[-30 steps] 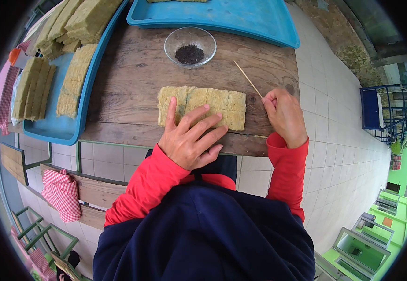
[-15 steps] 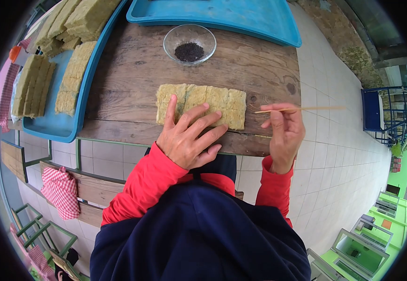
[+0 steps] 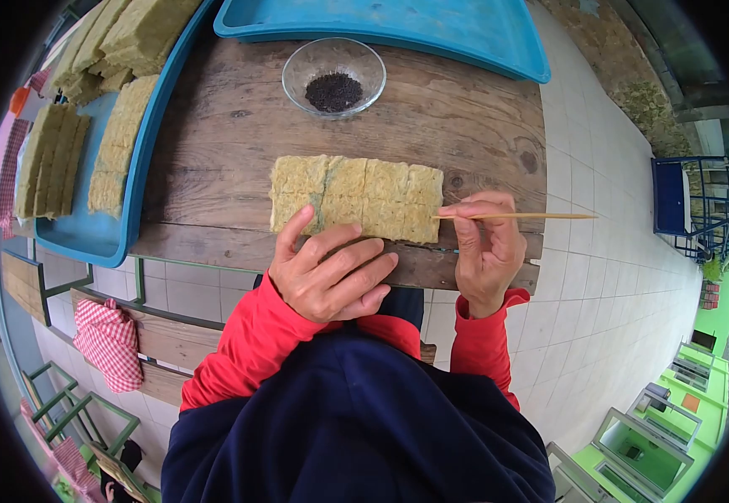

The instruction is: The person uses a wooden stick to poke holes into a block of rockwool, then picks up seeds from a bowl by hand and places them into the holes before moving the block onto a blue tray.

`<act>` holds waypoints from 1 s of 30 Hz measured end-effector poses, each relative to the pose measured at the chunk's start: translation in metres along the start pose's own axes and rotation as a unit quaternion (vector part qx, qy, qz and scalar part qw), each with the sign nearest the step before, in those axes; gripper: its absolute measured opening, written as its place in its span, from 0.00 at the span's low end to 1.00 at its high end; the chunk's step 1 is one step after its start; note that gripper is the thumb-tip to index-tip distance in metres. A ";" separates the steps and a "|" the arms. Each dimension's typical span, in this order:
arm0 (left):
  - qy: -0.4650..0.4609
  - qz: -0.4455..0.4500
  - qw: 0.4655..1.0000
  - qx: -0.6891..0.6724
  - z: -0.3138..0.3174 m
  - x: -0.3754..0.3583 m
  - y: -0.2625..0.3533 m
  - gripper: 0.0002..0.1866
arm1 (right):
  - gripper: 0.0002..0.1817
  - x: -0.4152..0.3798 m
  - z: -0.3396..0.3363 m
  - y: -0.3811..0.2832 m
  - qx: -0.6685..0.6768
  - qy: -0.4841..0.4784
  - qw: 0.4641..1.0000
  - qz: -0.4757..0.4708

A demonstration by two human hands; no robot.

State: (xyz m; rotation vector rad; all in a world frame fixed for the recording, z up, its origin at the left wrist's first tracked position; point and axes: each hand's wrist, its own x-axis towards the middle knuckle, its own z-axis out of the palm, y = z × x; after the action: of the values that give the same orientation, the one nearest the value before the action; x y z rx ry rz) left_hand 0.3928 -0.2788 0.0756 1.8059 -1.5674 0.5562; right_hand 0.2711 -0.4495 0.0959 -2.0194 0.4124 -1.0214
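Head cam looks straight down at a worn wooden table [image 3: 432, 126] w/ a person in red sleeves and dark top leaning over it. Left hand [image 3: 327, 272] lies flat, fingers spread, on the near edge of a yellowish fibrous slab [image 3: 356, 197] scored into blocks; fingertips press the slab's lower left part, so it's a flat hold-down, not a closed grip. Slab sits mid-table, long side running left-right, close to the near edge of the tabletop. Right hand [image 3: 484, 251] is pinched narrow on a thin wooden stick [image 3: 520, 216], thumb & fingers closed round it near its left end; stick lies roughly level, its left tip at the slab's right edge, whether touching or just short I can't tell, the rest pointing out right past the table edge over the tiled floor [image 3: 608, 277]. Beyond the slab, a small glass bowl [image 3: 333, 67] w/ dark seeds [image 3: 333, 90] in it, well apart from both hands. Blue tray [image 3: 457, 38] at the far edge of the table. Second blue tray [image 3: 96, 239] at left, carrying more slabs of the same material [image 3: 46, 159], some stacked, some standing side by side. Red-checked cloth [image 3: 109, 344] lies on a bench below left.
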 end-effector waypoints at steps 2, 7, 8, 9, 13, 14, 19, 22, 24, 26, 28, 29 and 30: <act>0.009 0.004 1.000 0.001 0.000 0.000 0.000 0.12 | 0.03 0.000 0.000 -0.001 -0.022 -0.003 1.000 -0.008; 0.011 -0.003 1.000 0.005 0.000 0.002 0.000 0.11 | 0.04 0.000 0.000 -0.001 -0.050 -0.013 0.998 -0.028; 0.010 -0.003 1.000 0.005 0.000 0.002 0.000 0.11 | 0.04 0.001 0.000 -0.001 -0.050 -0.013 0.998 -0.028; 0.006 -0.004 1.000 0.005 0.000 0.002 0.000 0.11 | 0.04 0.001 0.000 -0.002 -0.055 -0.016 0.998 -0.027; -0.007 -0.009 1.000 0.007 -0.001 0.002 0.000 0.12 | 0.05 0.002 0.000 -0.002 -0.071 -0.024 0.997 -0.032; -0.007 -0.009 1.000 0.007 -0.001 0.002 0.000 0.12 | 0.05 0.002 0.000 -0.002 -0.071 -0.023 0.997 -0.033; -0.016 -0.016 1.000 0.007 -0.001 0.003 0.001 0.12 | 0.05 0.002 0.000 -0.003 -0.080 -0.028 0.996 -0.031; -0.014 -0.018 1.000 0.006 -0.001 0.003 0.001 0.12 | 0.04 0.002 0.000 -0.002 -0.091 -0.035 0.994 -0.043; -0.017 -0.016 1.000 0.007 0.000 0.003 0.001 0.12 | 0.04 0.002 -0.001 -0.002 -0.090 -0.037 0.995 -0.038; -0.019 -0.015 1.000 0.007 0.000 0.003 0.000 0.12 | 0.04 0.002 0.000 -0.003 -0.090 -0.038 0.995 -0.033; -0.024 -0.016 1.000 0.008 0.000 0.003 0.000 0.12 | 0.04 0.002 0.000 -0.003 -0.092 -0.034 0.995 -0.033; -0.024 -0.016 1.000 0.008 0.000 0.003 0.001 0.12 | 0.04 0.002 0.000 -0.003 -0.093 -0.034 0.995 -0.033; -0.023 -0.016 1.000 0.009 -0.001 0.004 0.001 0.12 | 0.04 0.002 -0.001 -0.002 -0.091 -0.039 0.995 -0.033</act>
State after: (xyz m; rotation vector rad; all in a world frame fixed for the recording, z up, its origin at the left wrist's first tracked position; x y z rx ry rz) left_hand 0.3929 -0.2809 0.0785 1.8661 -1.5653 0.5171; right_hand 0.2713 -0.4494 0.0989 -2.2413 0.4121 -0.9699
